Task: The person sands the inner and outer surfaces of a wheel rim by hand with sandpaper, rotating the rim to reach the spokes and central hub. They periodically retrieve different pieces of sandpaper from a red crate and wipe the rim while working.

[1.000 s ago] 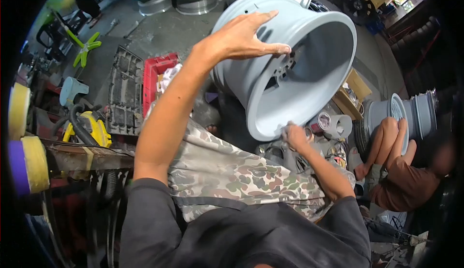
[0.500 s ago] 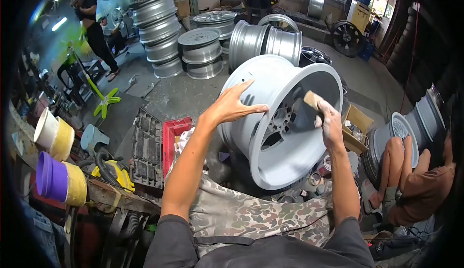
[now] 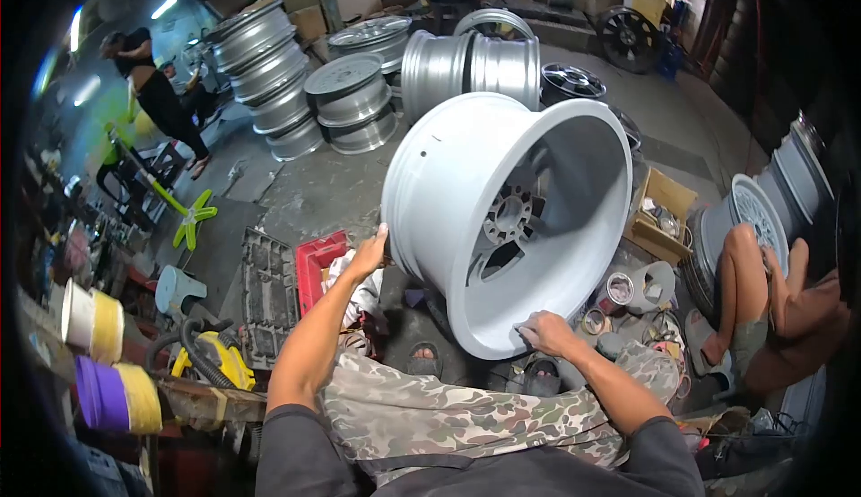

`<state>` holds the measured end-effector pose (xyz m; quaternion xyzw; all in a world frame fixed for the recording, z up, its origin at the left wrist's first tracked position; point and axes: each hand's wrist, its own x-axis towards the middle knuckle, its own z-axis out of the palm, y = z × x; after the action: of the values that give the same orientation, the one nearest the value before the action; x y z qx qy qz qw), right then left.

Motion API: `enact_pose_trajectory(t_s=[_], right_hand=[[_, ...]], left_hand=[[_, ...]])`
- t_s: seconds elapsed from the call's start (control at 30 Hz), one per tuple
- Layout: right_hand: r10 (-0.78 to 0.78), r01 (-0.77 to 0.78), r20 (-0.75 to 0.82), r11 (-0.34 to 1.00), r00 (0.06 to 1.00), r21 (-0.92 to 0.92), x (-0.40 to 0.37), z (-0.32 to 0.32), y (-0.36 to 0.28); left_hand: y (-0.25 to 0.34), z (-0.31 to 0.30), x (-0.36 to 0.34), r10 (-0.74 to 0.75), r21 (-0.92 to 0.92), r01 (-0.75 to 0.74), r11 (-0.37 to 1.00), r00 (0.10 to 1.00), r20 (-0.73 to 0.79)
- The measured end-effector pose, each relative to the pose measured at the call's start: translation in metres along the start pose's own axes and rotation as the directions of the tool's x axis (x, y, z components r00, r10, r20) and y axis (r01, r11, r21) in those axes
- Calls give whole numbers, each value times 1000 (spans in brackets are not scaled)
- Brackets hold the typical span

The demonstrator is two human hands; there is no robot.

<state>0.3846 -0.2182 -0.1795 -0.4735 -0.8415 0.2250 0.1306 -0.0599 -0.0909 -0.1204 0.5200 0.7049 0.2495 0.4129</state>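
Note:
A large light-grey wheel rim (image 3: 448,174) stands tilted before me, its open barrel turned to the right and the spokes (image 3: 509,214) showing inside. My left hand (image 3: 369,253) touches the rim's back edge at the lower left, thumb up, its fingers partly hidden. On the front lip's lower edge lies my right hand (image 3: 549,334), its fingers curled together at the inner surface. Whatever those fingers hold is too hidden to make out.
Silver wheels (image 3: 269,75) are stacked at the back left. A red crate (image 3: 314,268) lies left of the rim. A cardboard box (image 3: 662,214) and an open can (image 3: 617,291) stand to the right, near a seated person (image 3: 798,335).
My left hand has dropped from above the barrel to its back edge. My right hand has come down from before the spokes to the lower lip. The small tan block no longer shows.

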Motion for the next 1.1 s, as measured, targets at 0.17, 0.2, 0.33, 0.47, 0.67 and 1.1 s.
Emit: enact_pose_trajectory(t_s=[0.17, 0.2, 0.33, 0.47, 0.67, 1.1], right_hand=[[3, -2, 110, 1000, 994, -15, 1, 9, -4], [5, -2, 117, 1000, 993, -28, 2, 8, -6], [-29, 31, 55, 999, 998, -28, -1, 18, -1], [-99, 100, -28, 994, 995, 41, 2, 8, -11], [-151, 185, -135, 939, 979, 290, 30, -16, -78], [162, -191, -111, 920, 981, -343, 96, 31, 139]], left_hand=[[-21, 30, 15, 156, -144, -181, 973, 973, -169], [-23, 35, 15, 151, -144, -176, 974, 974, -167], [-4, 40, 6, 102, -97, -130, 987, 962, -253], [24, 38, 11, 211, 4, -224, 975, 913, -350], [154, 0, 36, 328, 211, -257, 943, 823, -464], [114, -20, 55, 60, -69, -100, 993, 898, -437]])
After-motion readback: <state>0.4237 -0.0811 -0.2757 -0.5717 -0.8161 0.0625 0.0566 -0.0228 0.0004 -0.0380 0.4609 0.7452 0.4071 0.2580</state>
